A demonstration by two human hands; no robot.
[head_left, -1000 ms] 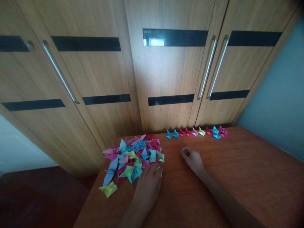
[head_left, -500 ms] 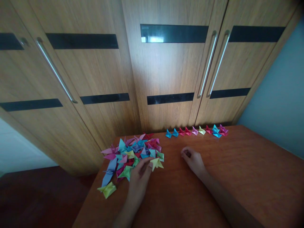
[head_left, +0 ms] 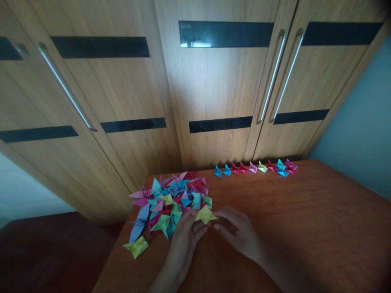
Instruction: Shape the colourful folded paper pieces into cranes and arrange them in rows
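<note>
My left hand (head_left: pixel 185 240) pinches a yellow-green folded paper piece (head_left: pixel 205 214) just above the wooden table (head_left: pixel 305 219). Close on its right, my right hand (head_left: pixel 238 234) has its fingers apart, fingertips almost at the piece. To the left lies a pile of colourful folded paper pieces (head_left: pixel 171 199). At the table's back edge stands a row of folded pieces (head_left: pixel 256 168) in blue, red, pink and yellow.
Wooden wardrobe doors (head_left: pixel 214 89) with long metal handles rise right behind the table. One yellow-green piece (head_left: pixel 136 246) lies apart near the table's left edge. A blue-grey wall (head_left: pixel 363 138) stands on the right.
My left hand picked a yellow-green piece out of the pile and brought it rightward. My right hand opened from a fist and moved back and left to meet it.
</note>
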